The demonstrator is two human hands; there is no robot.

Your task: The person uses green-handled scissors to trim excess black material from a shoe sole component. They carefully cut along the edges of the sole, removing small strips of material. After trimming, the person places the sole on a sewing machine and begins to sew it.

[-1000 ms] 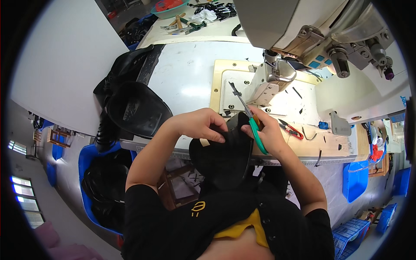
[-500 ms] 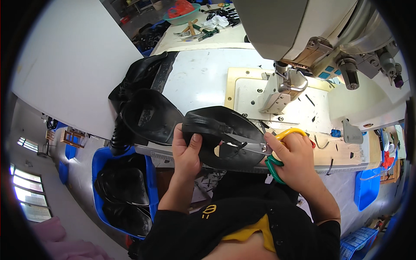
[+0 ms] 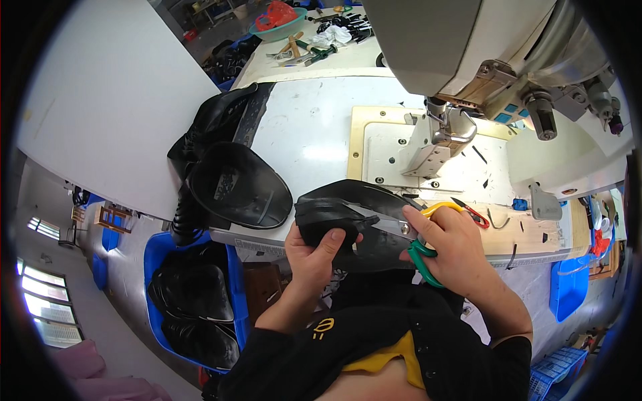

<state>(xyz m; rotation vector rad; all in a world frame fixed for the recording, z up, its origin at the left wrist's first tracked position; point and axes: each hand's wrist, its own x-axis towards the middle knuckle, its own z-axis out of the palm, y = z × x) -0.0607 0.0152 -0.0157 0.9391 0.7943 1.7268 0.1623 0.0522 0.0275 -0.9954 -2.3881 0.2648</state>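
My left hand (image 3: 311, 257) pinches a black leather shoe upper (image 3: 326, 212), thumb on the near side and fingers behind it, over the table's front edge. In my right hand (image 3: 455, 250) is a pair of scissors (image 3: 424, 252) with one yellow and one green handle. Their blades point left and lie against the upper's edge, beside a small black strip; the blades look slightly parted. Part of the upper spreads behind the scissors. Left of my left hand, another black upper (image 3: 267, 200) rests on the table with more black pieces behind it.
A sewing machine (image 3: 428, 40) looms at the right, its post (image 3: 428, 150) rising from the table. Red-handled snips (image 3: 479, 218) and black scraps lie nearby. A blue bin (image 3: 152, 250) of black uppers stands below left. Hammers (image 3: 294, 47) and a green basin (image 3: 281, 30) sit at the back.
My left hand and the shoe upper have shifted right and slightly nearer to me. The upper has turned a little, while the scissors stay at its edge.
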